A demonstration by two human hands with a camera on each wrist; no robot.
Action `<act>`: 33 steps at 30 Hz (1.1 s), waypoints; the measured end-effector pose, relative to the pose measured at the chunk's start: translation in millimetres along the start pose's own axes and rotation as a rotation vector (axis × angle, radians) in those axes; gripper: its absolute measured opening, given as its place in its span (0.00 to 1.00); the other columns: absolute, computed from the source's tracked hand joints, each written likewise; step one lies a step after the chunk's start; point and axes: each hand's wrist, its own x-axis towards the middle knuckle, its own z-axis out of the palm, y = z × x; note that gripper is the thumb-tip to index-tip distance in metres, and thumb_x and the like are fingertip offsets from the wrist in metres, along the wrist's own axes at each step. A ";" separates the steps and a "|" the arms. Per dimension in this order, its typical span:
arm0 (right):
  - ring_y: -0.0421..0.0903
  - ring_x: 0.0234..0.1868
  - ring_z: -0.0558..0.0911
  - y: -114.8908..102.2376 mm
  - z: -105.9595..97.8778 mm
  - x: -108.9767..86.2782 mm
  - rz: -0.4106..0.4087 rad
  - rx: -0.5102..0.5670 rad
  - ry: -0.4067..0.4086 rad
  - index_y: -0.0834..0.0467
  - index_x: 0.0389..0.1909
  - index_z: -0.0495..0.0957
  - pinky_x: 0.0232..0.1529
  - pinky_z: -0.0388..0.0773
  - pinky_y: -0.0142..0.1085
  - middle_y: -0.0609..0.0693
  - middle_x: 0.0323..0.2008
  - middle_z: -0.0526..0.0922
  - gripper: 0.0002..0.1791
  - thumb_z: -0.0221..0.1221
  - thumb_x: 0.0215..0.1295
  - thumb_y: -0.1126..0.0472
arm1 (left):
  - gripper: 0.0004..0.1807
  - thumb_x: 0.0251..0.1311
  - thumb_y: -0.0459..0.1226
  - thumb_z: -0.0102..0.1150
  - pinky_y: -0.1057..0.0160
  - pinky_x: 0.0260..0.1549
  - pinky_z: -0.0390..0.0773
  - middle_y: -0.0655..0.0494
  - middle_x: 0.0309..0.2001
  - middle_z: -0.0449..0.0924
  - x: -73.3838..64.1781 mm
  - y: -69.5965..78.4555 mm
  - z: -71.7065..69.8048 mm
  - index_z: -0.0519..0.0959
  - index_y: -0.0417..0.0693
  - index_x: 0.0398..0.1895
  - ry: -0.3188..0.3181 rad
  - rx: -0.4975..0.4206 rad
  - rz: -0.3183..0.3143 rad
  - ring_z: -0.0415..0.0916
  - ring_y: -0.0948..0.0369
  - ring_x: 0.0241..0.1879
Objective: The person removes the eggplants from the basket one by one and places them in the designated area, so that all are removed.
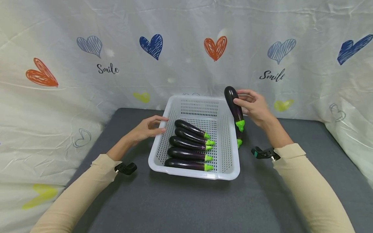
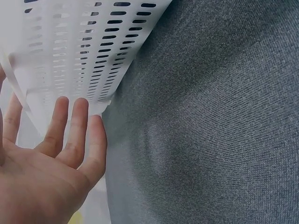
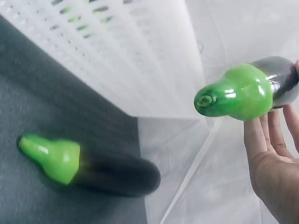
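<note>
Eggplants [image 1: 187, 143] lie five abreast in the white basket [image 1: 228, 142], round ends to the left and green caps [image 1: 208, 158] to the right; laid the same way, they sit close together and, we judge, are less apt to roll about. Bare perforated floor shows behind the row, and a strip runs down the basket's right side.

Our right hand [image 1: 253, 105] pinches a sixth eggplant [image 1: 233, 102] by its body between thumb and fingers, its cap pointing down and toward us. Gripping the body instead of the cap probably gives us a steadier hold on something so glossy. It hangs just beside the basket's right rear corner; we cannot tell whether it touches the rim. Below it a seventh eggplant [image 3: 96, 167] lies on the dark bench [image 1: 186, 207], just outside the basket's right wall and partly hidden in the head view by the held one.

Our left hand [image 1: 148, 127] rests at the left rim, fingers spread and fairly straight rather than wrapped round it; most likely this steadies the basket from the side opposite the loaded hand. Behind the bench hangs a pale sheet [image 1: 186, 74] printed with hearts [image 1: 215, 48].
</note>
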 end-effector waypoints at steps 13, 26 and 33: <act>0.46 0.40 0.82 4.5 -28.6 -16.9 0.010 -0.019 0.010 0.59 0.63 0.75 0.38 0.82 0.39 0.53 0.42 0.82 0.24 0.63 0.68 0.74 | 0.28 0.69 0.39 0.65 0.41 0.54 0.75 0.41 0.62 0.72 -0.2 -1.5 -0.7 0.71 0.49 0.71 0.002 -0.008 -0.005 0.75 0.47 0.56; 0.46 0.49 0.79 9.5 -53.0 -34.2 0.061 -0.064 0.007 0.53 0.77 0.62 0.44 0.81 0.39 0.53 0.47 0.77 0.37 0.62 0.71 0.70 | 0.28 0.69 0.38 0.65 0.42 0.52 0.76 0.41 0.61 0.72 0.1 -1.3 -0.1 0.71 0.48 0.71 -0.001 -0.021 -0.003 0.75 0.47 0.56; 0.47 0.49 0.80 15.0 -62.6 -40.2 0.070 -0.112 0.015 0.54 0.76 0.63 0.44 0.81 0.39 0.53 0.49 0.76 0.34 0.61 0.72 0.70 | 0.28 0.69 0.39 0.65 0.43 0.52 0.76 0.41 0.62 0.72 0.8 -0.5 -0.1 0.70 0.48 0.71 -0.007 -0.023 -0.007 0.75 0.47 0.56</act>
